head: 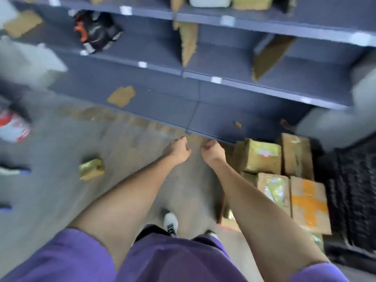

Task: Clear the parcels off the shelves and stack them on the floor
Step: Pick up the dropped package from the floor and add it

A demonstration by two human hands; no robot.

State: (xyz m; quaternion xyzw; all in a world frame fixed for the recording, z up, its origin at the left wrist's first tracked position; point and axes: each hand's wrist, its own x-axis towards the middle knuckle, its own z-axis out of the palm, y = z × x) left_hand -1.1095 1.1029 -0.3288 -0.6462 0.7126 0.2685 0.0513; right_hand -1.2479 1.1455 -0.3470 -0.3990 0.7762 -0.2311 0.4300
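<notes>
Both bare arms reach forward and down over the grey concrete floor [61, 159], just in front of the lowest board of the blue-grey metal shelving unit [223, 110]. The left hand [178, 149] and the right hand [212, 152] hang close together, fingers loosely curled, and neither holds anything. Motion blur softens the fingertips.

To the right of the right forearm, a cluster of brown cardboard parcels [284, 180] lies packed together on the floor, some wrapped in yellowish tape; one flat box carries an orange cross of tape [309, 202]. A small yellow-taped parcel [91, 168] lies alone on the floor, well to the left of the hands. On a middle shelf at upper left sits a black bundle with an orange clip [95, 31]. Pale and yellowish parcels [230, 1] rest on the top shelf at the frame's edge. Cardboard divider sheets [189, 41] stand tilted between the shelf bays. A white shoe [171, 222] shows below, between the arms.
</notes>
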